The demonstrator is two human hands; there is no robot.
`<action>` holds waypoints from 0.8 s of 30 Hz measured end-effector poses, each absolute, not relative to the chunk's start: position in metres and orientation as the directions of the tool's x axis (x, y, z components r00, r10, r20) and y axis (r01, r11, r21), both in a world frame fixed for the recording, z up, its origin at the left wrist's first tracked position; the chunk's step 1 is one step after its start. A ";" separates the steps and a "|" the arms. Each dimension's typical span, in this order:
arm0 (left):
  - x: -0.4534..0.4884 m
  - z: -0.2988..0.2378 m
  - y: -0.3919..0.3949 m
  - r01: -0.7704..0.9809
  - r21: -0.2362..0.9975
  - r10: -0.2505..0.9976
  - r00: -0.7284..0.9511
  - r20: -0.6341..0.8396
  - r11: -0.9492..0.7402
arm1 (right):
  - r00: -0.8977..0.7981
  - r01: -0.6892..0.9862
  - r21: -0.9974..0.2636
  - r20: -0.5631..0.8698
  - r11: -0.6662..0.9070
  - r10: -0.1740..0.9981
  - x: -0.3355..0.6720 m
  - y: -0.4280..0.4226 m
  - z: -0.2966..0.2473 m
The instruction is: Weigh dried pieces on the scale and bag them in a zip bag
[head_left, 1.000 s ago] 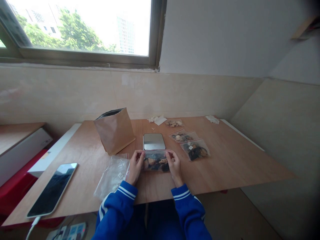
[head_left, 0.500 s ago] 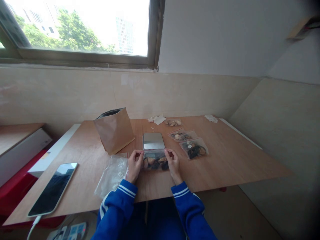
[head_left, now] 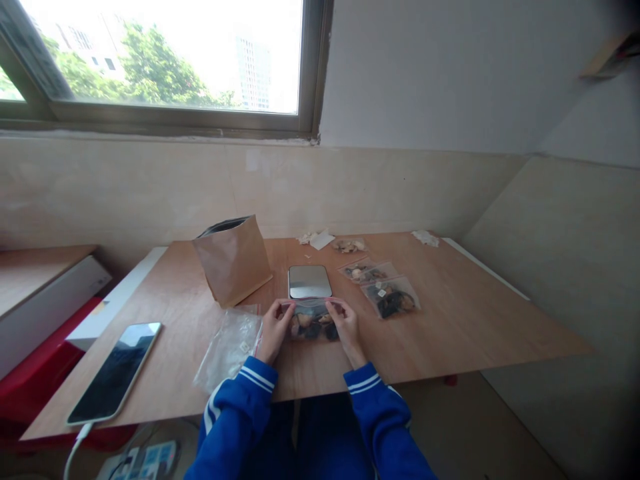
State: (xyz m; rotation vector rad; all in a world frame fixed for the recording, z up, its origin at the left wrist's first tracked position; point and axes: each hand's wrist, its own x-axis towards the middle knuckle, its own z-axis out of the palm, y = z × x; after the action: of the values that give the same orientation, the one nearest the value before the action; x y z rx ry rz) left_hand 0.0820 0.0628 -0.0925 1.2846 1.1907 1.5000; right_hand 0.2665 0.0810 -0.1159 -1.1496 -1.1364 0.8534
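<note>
I see a silver scale (head_left: 310, 281) right above the clear bag (head_left: 315, 327), low in the middle. The bag runs longways left to right, zip edge (head_left: 311, 304) up, pinched by the left hand (head_left: 274, 330) and right hand (head_left: 345, 329).

A small scale (head_left: 309, 282) on a wooden table (head_left: 465, 325) suggests a workroom.
</note>
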 end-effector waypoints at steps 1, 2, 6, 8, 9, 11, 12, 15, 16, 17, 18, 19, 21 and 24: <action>0.082 -0.093 0.063 0.000 0.975 0.963 -0.154 0.221 -0.224 | 0.243 0.050 -0.970 0.241 0.236 0.940 0.266 0.082 -0.117; 0.082 -0.093 0.062 0.000 0.975 0.963 -0.157 0.220 -0.223 | 0.250 0.071 -0.968 0.252 0.242 0.935 0.266 0.082 -0.117; 0.082 -0.093 0.061 -0.001 0.975 0.960 -0.176 0.218 -0.221 | 0.300 0.203 -0.941 0.323 0.271 0.897 0.268 0.084 -0.118; 0.082 -0.095 0.062 0.011 0.975 0.959 -0.179 0.221 -0.223 | 0.303 0.243 -0.925 0.358 0.292 0.883 0.268 0.083 -0.118; 0.082 -0.096 0.062 0.021 0.974 0.957 -0.179 0.227 -0.227 | 0.303 0.255 -0.919 0.373 0.302 0.877 0.269 0.083 -0.118; 0.081 -0.100 0.064 0.044 0.970 0.954 -0.178 0.243 -0.239 | 0.305 0.265 -0.910 0.392 0.318 0.868 0.269 0.084 -0.119; 0.081 -0.102 0.065 0.053 0.968 0.952 -0.179 0.250 -0.244 | 0.308 0.266 -0.908 0.399 0.325 0.864 0.269 0.084 -0.120; 0.081 -0.108 0.068 0.068 0.966 0.949 -0.182 0.256 -0.248 | 0.310 0.266 -0.900 0.418 0.344 0.854 0.270 0.085 -0.124; 0.081 -0.109 0.069 0.069 0.967 0.949 -0.183 0.256 -0.247 | 0.310 0.269 -0.897 0.424 0.349 0.851 0.270 0.086 -0.125; 0.081 -0.110 0.069 0.070 0.967 0.949 -0.187 0.255 -0.246 | 0.308 0.274 -0.894 0.431 0.355 0.848 0.270 0.086 -0.126; 0.081 -0.110 0.070 0.073 0.967 0.948 -0.192 0.254 -0.245 | 0.306 0.277 -0.891 0.438 0.361 0.846 0.270 0.086 -0.126; 0.081 -0.110 0.070 0.076 0.967 0.946 -0.201 0.254 -0.243 | 0.301 0.279 -0.888 0.442 0.365 0.845 0.270 0.086 -0.126; 0.081 -0.107 0.069 0.073 0.968 0.943 -0.221 0.250 -0.239 | 0.292 0.273 -0.888 0.443 0.370 0.847 0.270 0.086 -0.125; 0.082 -0.100 0.066 0.028 0.972 0.947 -0.219 0.233 -0.233 | 0.296 0.216 -0.913 0.398 0.345 0.868 0.270 0.085 -0.123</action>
State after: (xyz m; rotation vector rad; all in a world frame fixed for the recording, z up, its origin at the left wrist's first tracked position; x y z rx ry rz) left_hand 0.0817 0.0660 -0.0998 1.2703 1.2529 1.5528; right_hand 0.2698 0.0851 -0.1234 -1.1690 -1.2232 0.6004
